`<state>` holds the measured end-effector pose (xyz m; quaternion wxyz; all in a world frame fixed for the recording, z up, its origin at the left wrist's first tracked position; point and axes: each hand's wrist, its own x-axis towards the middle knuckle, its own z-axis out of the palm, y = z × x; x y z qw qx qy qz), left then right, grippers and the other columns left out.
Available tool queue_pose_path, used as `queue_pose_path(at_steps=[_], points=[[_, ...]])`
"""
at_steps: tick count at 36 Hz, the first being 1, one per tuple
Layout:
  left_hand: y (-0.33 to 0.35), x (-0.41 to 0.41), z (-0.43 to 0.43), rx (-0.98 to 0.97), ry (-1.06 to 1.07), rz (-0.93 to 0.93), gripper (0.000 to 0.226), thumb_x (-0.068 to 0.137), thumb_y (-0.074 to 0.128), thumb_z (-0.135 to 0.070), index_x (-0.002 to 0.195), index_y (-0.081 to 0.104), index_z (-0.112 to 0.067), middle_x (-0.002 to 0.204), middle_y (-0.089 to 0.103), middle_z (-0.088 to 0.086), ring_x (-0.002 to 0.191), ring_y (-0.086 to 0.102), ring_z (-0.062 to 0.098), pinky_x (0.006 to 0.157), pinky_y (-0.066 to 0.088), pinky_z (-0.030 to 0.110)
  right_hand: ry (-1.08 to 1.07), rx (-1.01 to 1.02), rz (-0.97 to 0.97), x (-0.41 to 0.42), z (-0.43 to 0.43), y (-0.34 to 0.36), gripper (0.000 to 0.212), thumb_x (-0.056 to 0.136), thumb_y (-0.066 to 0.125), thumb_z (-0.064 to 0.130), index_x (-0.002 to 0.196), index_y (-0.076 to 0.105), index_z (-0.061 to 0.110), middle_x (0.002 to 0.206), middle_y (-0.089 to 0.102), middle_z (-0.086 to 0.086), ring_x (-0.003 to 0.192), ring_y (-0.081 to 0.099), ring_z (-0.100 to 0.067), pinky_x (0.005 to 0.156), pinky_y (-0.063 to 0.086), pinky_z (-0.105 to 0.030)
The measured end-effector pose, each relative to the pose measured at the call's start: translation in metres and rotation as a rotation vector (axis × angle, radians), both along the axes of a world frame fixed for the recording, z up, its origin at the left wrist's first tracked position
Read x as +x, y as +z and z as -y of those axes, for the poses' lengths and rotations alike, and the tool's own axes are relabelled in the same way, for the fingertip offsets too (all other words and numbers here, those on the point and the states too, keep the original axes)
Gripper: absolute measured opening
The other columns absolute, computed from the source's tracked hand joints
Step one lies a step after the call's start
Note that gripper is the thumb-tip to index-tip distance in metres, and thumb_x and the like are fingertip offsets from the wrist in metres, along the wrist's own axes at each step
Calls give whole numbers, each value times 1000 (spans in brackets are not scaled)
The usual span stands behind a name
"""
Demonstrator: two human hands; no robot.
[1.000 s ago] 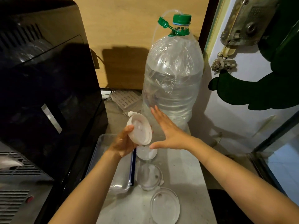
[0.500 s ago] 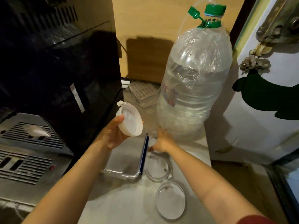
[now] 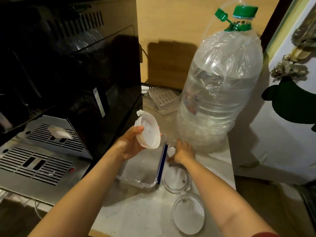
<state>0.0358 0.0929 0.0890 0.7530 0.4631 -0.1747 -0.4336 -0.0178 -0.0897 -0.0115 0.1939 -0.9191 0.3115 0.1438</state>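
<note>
over the far end of the clear box (image 3: 140, 175), my left hand (image 3: 130, 146) holds the white round lid (image 3: 147, 132) tilted on edge, fingers (image 3: 137, 130) clamped on its rim. just right of the box's blue edge, my right hand (image 3: 182, 151) is down on the desk (image 3: 136, 219) at the small round tub (image 3: 171, 149), close against the foot of the big water bottle (image 3: 220, 93). those fingers point away from me and are hidden, so i cannot tell whether they are apart or already round the tub.

what could go wrong: the tub sits squeezed between the blue edge and the bottle, so a hasty lift may knock it over or bump the bottle. the lid is held only by its rim and could slip down into the box. my right forearm hangs over two round clear lids (image 3: 176, 180) nearer to me, and a low pull back would sweep them along the desk.

the box looks empty. the bottle, wrapped in clear film with its green cap (image 3: 245, 11) on, holds water to about the middle. i cannot see inside the tub.
</note>
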Motion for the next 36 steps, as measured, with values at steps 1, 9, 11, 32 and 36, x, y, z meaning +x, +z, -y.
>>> queue_pose_path(at_steps=[1,9,11,32,36], points=[[-1,0,0,-2,-1,-3,102,23,89,-47,112,50,-16,104,59,11,85,70,20,71,59,30,-2,7,-7,0,1,0,103,65,79,43,144,18,19,148,29,-11,135,28,-33,104,36,-40],[-6,-4,1,35,-12,26,98,25,88,-49,110,51,-18,105,57,12,95,61,25,71,58,29,17,1,14,-6,4,0,98,64,80,41,139,23,15,144,33,-8,132,30,-31,100,38,-36],[-8,-5,1,39,-10,18,98,25,88,-49,111,51,-18,105,57,12,96,59,27,71,57,30,3,8,34,-8,7,1,98,64,79,40,140,22,15,145,32,-7,132,29,-30,98,39,-36],[-18,-6,53,52,-19,-138,116,13,91,-41,116,46,-13,101,55,12,91,56,25,61,59,28,67,179,525,-53,39,129,119,59,86,33,148,11,13,157,14,-3,144,16,-21,114,21,-33],[-16,-6,63,9,-101,-143,105,28,90,-43,119,48,-13,108,57,12,95,58,25,71,57,31,157,237,568,-66,29,149,112,59,87,29,146,17,16,153,20,2,140,21,-12,103,22,-20]])
